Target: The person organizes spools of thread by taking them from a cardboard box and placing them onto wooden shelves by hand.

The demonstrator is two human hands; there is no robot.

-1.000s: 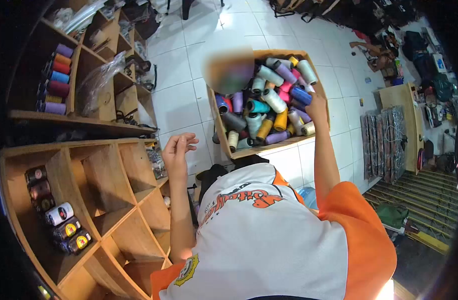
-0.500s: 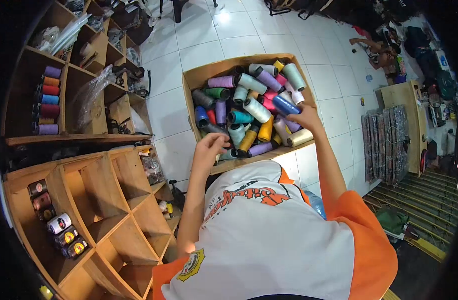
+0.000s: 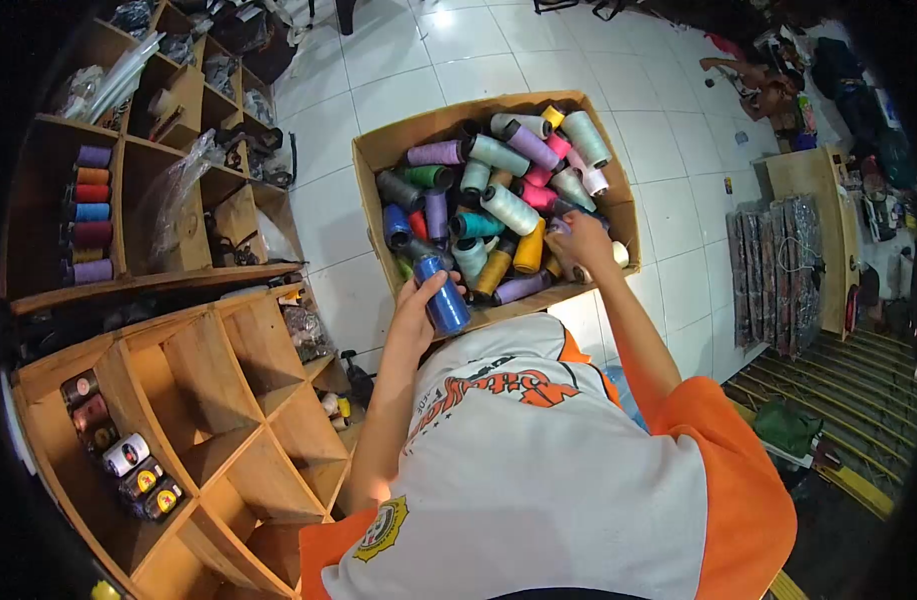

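Observation:
A cardboard box point(image 3: 374, 165) full of thread spools in many colours stands on the tiled floor. My left hand point(image 3: 415, 310), at the box's near left corner, is wrapped round a blue spool point(image 3: 447, 304). Inside the box at the right, my right hand point(image 3: 586, 243) has its fingers on a purple spool, mostly hidden by the fingers. Near it lie a yellow spool point(image 3: 531, 247) and a pale spool point(image 3: 510, 209).
A wooden shelf point(image 3: 234, 452) with dark and white spools is at the lower left. Another shelf point(image 3: 124, 205) above it holds a column of coloured spools. Wrapped bundles point(image 3: 777, 275) lean at the right beside a metal grating point(image 3: 859, 400).
The blue spool has passed from my right hand to my left hand, toward the box's near left corner. My right hand has gone back down among the spools.

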